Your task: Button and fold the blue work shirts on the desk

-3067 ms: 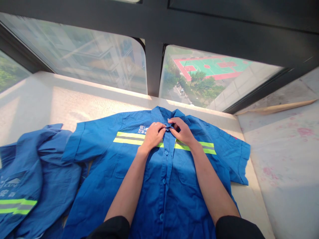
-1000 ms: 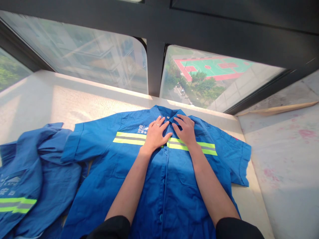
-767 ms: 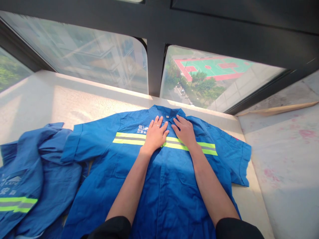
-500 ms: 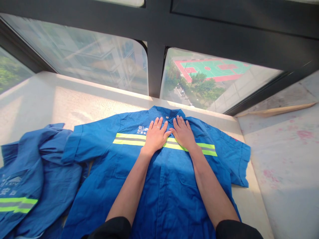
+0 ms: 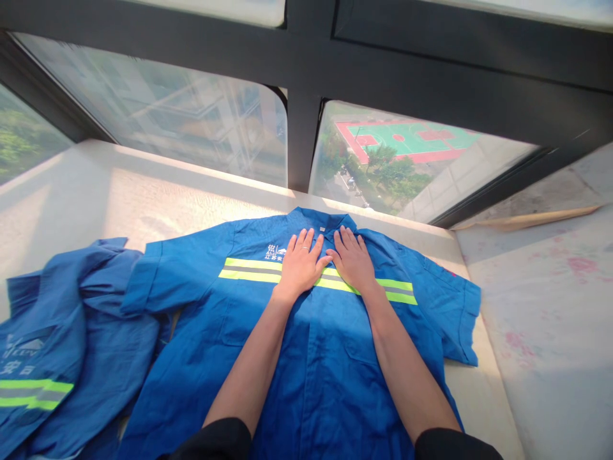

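Note:
A blue short-sleeved work shirt (image 5: 191,358) lies spread out, front up, its collar toward the window. A yellow-green and grey reflective stripe (image 5: 251,270) crosses its chest, with white printing above it on the left. My left hand (image 5: 301,263) rests flat on the chest just below the collar, fingers spread, a ring on one finger. Beside it my right hand (image 5: 353,259) lies flat in the same way. The two thumbs meet or nearly meet over the front opening. Neither hand grips the cloth. The shirt's lower end runs out of view.
A second blue work garment (image 5: 115,338) with a reflective stripe lies crumpled at the left, against the shirt's sleeve. Both lie on a pale window ledge (image 5: 158,191). Dark window frames (image 5: 305,140) stand behind, and a flower-patterned wall (image 5: 550,332) borders the right.
The camera view has shifted very slightly. Both hands stay flat at nearly the same place on the shirt, which looks unchanged.

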The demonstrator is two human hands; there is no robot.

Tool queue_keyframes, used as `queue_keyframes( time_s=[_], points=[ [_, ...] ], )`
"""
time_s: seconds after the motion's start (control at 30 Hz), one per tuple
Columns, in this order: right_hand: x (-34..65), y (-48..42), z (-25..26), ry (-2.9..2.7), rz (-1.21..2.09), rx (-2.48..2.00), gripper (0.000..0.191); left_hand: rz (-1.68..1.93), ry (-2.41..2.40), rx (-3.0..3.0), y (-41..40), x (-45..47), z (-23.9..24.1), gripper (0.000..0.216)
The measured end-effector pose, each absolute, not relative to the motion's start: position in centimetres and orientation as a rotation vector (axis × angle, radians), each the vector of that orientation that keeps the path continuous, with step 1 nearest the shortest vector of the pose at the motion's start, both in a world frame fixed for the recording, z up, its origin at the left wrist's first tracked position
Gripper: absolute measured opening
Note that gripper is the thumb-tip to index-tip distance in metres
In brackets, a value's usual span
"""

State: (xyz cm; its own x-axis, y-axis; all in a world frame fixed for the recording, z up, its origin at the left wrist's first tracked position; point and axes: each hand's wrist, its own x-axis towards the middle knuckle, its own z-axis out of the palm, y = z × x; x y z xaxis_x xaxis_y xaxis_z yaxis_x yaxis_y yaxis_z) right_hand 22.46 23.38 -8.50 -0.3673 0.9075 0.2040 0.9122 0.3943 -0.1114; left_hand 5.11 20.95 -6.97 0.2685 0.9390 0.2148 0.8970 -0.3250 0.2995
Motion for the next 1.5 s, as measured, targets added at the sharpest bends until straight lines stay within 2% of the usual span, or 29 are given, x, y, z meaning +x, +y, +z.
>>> queue_keyframes(
  time_s=[0.53,0.73,0.87,1.17,1.3,1.5],
  points=[
    [22.1,23.4,-8.6,-2.372,-0.080,-1.650,0.057,0.634,1.744,2.411,21.1,5.4,-7.2,0.063],
    [22.1,23.3,-8.5,-2.362,-0.070,-1.670,0.060,0.724,1.668,2.484,20.7,4.9,-6.5,0.040],
    [22.0,23.3,-8.6,-2.356,-0.067,-1.672,0.058,0.572,1.422,2.665,18.7,4.0,-5.9,0.029],
    [21.2,21.9,-8.3,-2.141,-0.115,-1.792,0.051,0.317,1.729,2.626,8.7,0.1,-5.2,0.070],
    [21.0,17.7,-7.3,-2.079,-0.084,-1.742,0.049,0.227,1.835,2.591,5.2,-2.3,-4.8,0.074],
    [22.6,7.9,-6.6,-2.347,-0.083,-1.549,0.058,0.140,1.903,2.494,4.4,-6.3,-5.9,0.073]
  ],
)
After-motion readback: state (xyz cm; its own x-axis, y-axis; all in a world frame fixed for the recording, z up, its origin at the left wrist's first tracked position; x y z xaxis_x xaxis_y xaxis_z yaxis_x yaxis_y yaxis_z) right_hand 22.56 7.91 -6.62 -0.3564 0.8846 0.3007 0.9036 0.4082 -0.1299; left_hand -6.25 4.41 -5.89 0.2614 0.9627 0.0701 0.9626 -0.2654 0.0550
